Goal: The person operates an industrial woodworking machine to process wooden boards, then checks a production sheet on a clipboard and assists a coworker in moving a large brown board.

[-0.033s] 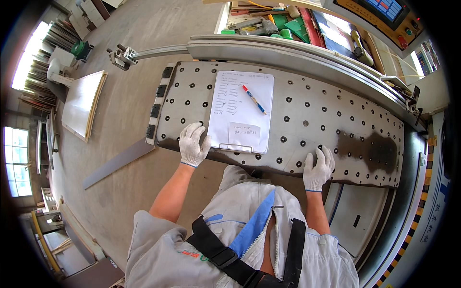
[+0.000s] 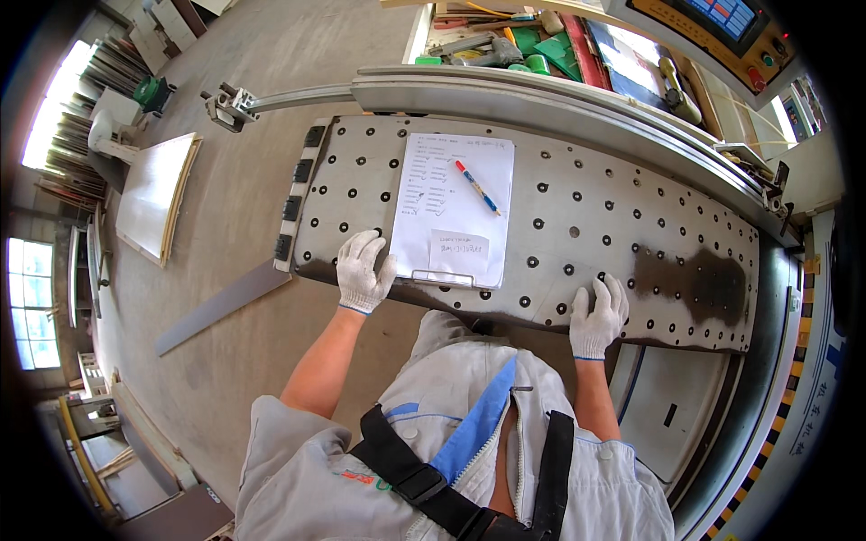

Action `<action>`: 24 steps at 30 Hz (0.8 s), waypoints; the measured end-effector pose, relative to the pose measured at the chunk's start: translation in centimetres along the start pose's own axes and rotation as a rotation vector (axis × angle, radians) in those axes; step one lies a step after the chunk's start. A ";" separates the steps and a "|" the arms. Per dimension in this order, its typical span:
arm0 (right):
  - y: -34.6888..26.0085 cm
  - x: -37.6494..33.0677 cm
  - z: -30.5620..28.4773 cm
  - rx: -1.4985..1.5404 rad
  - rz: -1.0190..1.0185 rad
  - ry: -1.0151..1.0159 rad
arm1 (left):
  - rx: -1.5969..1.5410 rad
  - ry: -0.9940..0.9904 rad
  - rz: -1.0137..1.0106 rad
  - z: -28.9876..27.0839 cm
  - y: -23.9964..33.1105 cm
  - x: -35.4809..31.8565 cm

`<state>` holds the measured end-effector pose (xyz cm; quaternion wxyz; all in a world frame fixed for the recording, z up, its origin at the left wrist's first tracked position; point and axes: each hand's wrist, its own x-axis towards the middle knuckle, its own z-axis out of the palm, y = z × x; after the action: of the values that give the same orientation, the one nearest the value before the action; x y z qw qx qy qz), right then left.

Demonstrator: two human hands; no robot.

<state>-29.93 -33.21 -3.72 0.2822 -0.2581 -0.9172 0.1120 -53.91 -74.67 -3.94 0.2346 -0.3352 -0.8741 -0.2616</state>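
Clipboard (image 2: 456, 212) with white sheets lying flat on the perforated metal counter (image 2: 586, 225), clip end at the near edge, turned for reading from the standing position. Red-and-blue pen (image 2: 475, 187) resting diagonally on the upper sheet, right of centre, close for marking. Small paper slip (image 2: 458, 252) tucked just above the clip.

Left hand (image 2: 363, 270), in a white knit glove, spread flat on the counter, touching or just beside the clipboard's near left corner; grip released, holding nothing, seemingly steadying the board or bracing. Right hand (image 2: 597, 316), gloved likewise, pressed palm-down on the near edge of the counter, well apart from the clipboard to the right; grip released too, bearing weight rather than grasping.

Dark stain (image 2: 690, 284) on the counter's right portion, beyond the right hand. Row of black rollers (image 2: 298, 194) along the left edge. Curved metal rail (image 2: 559, 99) running across the far side, barring reach to the tool tray (image 2: 514, 45) behind it, crowded with green and grey items. Control panel (image 2: 722, 32) far right. Wooden boards (image 2: 155, 194) on the floor to the left, a grey strip (image 2: 221, 307) lying nearer.
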 end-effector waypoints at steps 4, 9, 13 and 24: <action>0.1 -0.1 0.0 -0.002 0.003 0.000 | -0.001 0.008 0.008 0.1 0.0 0.1; -0.2 0.1 -0.1 -0.014 0.017 -0.015 | 0.016 -0.002 -0.001 0.1 0.0 0.0; -0.2 0.1 0.0 -0.005 0.005 0.017 | 0.005 0.002 -0.007 0.0 0.2 0.1; -0.1 -0.1 -0.2 -0.001 0.000 0.007 | -0.002 0.009 0.009 -0.1 0.3 0.3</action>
<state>-29.83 -33.32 -3.59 0.2854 -0.2587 -0.9161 0.1108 -53.88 -74.44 -3.62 0.2394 -0.3382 -0.8713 -0.2629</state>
